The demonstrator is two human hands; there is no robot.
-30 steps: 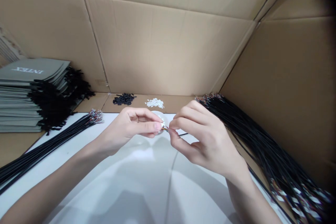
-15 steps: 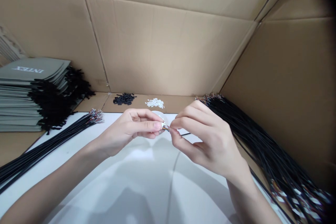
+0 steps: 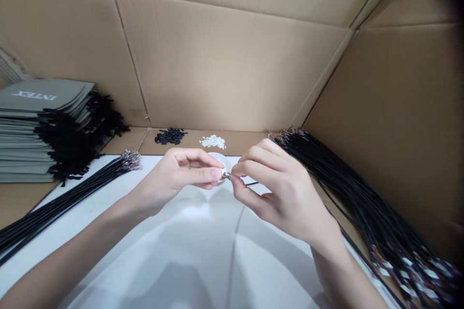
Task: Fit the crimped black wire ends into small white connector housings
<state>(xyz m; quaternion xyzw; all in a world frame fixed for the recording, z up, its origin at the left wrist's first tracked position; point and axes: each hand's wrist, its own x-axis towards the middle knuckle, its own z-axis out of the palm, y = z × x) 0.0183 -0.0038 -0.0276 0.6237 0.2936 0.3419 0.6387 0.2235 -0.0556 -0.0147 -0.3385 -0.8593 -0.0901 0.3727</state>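
Note:
Over the middle of the white table, my left hand (image 3: 181, 174) pinches a small white connector (image 3: 224, 171) between thumb and fingers. Thin coloured wires (image 3: 226, 176) run from the connector toward the fingertips of my right hand (image 3: 277, 183), which are closed on them. A black cable (image 3: 253, 183) shows behind the right fingers, seemingly belonging to these wires. Most of the connector is covered by my left fingertips. Just behind the hands is a round whitish dish (image 3: 222, 158), partly hidden by them.
Black tube pieces (image 3: 170, 136) and small white connectors (image 3: 213, 142) lie in piles on cardboard at the back. Black cable bundles lie left (image 3: 83, 181) and right (image 3: 348, 193). A stack of grey sleeves (image 3: 29, 130) stands at left. Cardboard walls (image 3: 217, 58) enclose the back and right.
My right fingertips have come slightly closer to the left ones, so less of the coloured wires shows between them. The whole view has shifted a little.

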